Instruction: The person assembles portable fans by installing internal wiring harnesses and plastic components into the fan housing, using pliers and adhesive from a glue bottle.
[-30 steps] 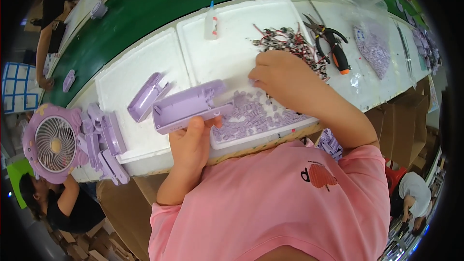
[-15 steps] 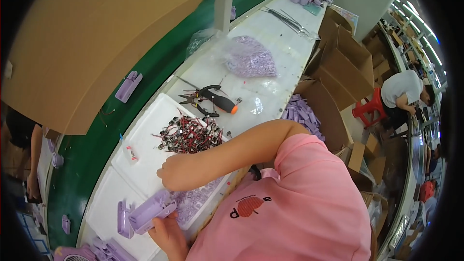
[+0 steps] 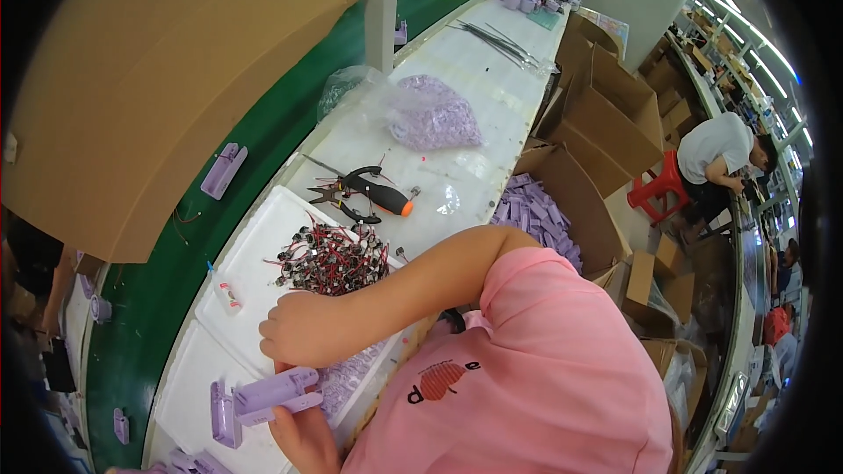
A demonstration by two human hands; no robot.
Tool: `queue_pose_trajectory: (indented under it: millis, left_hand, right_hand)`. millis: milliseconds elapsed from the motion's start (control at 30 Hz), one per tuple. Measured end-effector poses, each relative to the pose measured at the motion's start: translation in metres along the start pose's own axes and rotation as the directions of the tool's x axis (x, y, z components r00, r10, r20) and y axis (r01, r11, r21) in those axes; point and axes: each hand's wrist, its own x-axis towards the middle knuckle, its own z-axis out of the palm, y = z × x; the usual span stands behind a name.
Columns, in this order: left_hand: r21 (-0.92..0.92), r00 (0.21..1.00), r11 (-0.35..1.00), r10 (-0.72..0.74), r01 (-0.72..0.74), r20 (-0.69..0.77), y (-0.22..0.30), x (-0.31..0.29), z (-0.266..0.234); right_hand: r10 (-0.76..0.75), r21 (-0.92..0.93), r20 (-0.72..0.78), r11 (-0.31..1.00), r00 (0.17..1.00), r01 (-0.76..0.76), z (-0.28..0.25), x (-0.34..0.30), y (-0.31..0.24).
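My left hand (image 3: 303,439), low in the view, holds an open, trough-shaped lilac plastic housing (image 3: 272,397) over the white foam tray (image 3: 189,364). Just above it is my right hand (image 3: 303,329), back upward and fingers curled; whatever they may grip is hidden underneath. A second lilac shell (image 3: 226,417) stands against the housing's left end. Beyond my right hand lies a heap of small parts with red and black wires (image 3: 334,259). A small white tube with a blue tip (image 3: 226,292) lies left of that heap. Small clear-lilac pieces (image 3: 351,382) fill a tray section under my right forearm.
Pliers (image 3: 342,197) and an orange-ended screwdriver (image 3: 382,196) lie beyond the tray. Farther off is a bag of lilac pieces (image 3: 435,112). A green conveyor (image 3: 145,316) runs along the left. Cartons (image 3: 606,114) and a seated person (image 3: 716,149) are at right.
The whole view has shifted slightly. My right hand has moved a little left relative to the wired parts. My left hand still holds the housing, now turned a little flatter.
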Motion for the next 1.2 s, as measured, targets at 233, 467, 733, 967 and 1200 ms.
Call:
queue_pose_trajectory:
  millis: [233, 467, 733, 967, 1200]
  left_hand:
    - [-0.353, 0.996, 0.934, -0.019, 0.048, 0.084, -0.003, 0.005, -0.024]
    - [-0.637, 0.970, 0.732, -0.206, 0.242, 0.132, 0.004, 0.007, -0.035]
    - [-0.616, 0.929, 0.699, -0.320, 0.364, 0.186, 0.005, 0.002, -0.037]
    - [-0.598, 0.923, 0.723, -0.375, 0.346, 0.080, 0.004, 0.000, -0.028]
    - [-0.518, 0.901, 0.772, -0.433, 0.369, -0.004, -0.001, -0.015, -0.035]
  right_hand:
    - [-0.218, 0.030, -0.112, 0.974, 0.969, 0.223, 0.002, -0.002, 0.003]
    - [-0.231, 0.308, -0.101, 0.918, 0.968, 0.251, -0.013, -0.002, 0.006]
    - [-0.338, 0.512, -0.006, 0.808, 0.941, 0.293, -0.030, -0.012, 0.011]
    - [-0.327, 0.215, -0.069, 0.918, 0.942, 0.334, -0.037, -0.018, 0.002]
    - [-0.310, 0.379, 0.041, 0.884, 0.950, 0.272, -0.044, -0.017, 0.006]
